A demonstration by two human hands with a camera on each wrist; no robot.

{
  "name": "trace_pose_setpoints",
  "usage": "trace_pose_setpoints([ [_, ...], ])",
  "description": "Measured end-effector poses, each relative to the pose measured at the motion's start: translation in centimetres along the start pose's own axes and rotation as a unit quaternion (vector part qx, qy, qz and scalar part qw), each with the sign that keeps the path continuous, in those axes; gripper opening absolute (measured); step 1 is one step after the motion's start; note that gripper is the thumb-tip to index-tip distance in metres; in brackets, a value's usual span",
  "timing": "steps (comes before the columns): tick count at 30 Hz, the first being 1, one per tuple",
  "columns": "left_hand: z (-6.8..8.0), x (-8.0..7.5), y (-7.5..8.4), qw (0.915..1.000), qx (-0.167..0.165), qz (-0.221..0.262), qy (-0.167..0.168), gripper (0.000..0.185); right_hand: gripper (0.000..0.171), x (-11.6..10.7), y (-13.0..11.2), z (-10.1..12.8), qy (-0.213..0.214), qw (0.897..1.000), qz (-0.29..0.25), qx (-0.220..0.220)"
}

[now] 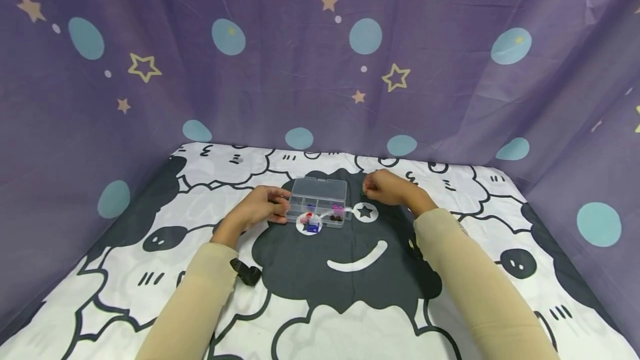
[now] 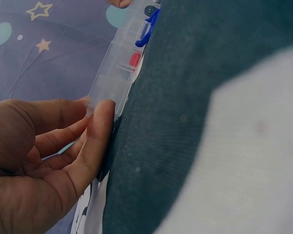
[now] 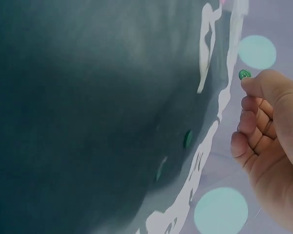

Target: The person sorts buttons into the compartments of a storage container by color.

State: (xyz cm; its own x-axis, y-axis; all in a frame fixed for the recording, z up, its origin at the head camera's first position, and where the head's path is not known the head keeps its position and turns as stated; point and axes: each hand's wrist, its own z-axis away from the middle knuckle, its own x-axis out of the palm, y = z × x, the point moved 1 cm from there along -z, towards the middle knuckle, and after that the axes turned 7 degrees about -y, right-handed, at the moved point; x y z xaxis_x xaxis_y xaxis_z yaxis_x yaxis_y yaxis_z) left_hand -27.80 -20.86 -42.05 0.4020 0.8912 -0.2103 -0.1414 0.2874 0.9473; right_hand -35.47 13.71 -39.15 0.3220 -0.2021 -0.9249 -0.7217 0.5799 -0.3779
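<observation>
A clear plastic compartment box (image 1: 316,189) lies on the cloth with its lid raised at the back. My left hand (image 1: 262,204) grips the left end of this box; in the left wrist view, thumb and fingers close about its corner. Inside the compartments are red pieces (image 2: 135,59), blue pieces (image 2: 147,31), pink pieces (image 1: 338,208) and small dark brown pieces (image 1: 336,218). To the right of the box, my right hand (image 1: 387,186) is held over the cloth. It pinches a small round green button (image 3: 244,74) between thumb and finger.
Two more green pieces lie on the dark cloth, one a button (image 3: 187,139), the other a thin piece (image 3: 160,168). Near my right sleeve is a small yellow item (image 1: 411,244). A purple curtain (image 1: 300,71) hangs behind the printed cloth (image 1: 360,326).
</observation>
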Motion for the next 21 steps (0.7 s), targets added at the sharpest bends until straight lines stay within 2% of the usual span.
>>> trace_pose_setpoints([
  [9,-0.1,-0.1,-0.1,1.0000,0.000,0.001,-0.002,0.045,0.014,0.2,-2.1,-2.1,-0.015,1.000,0.008,0.004],
  [21,-0.1,-0.2,-0.2,1.0000,0.000,-0.002,-0.003,0.045,0.015,0.8,-4.3,-4.8,-0.018,0.999,0.001,-0.033],
])
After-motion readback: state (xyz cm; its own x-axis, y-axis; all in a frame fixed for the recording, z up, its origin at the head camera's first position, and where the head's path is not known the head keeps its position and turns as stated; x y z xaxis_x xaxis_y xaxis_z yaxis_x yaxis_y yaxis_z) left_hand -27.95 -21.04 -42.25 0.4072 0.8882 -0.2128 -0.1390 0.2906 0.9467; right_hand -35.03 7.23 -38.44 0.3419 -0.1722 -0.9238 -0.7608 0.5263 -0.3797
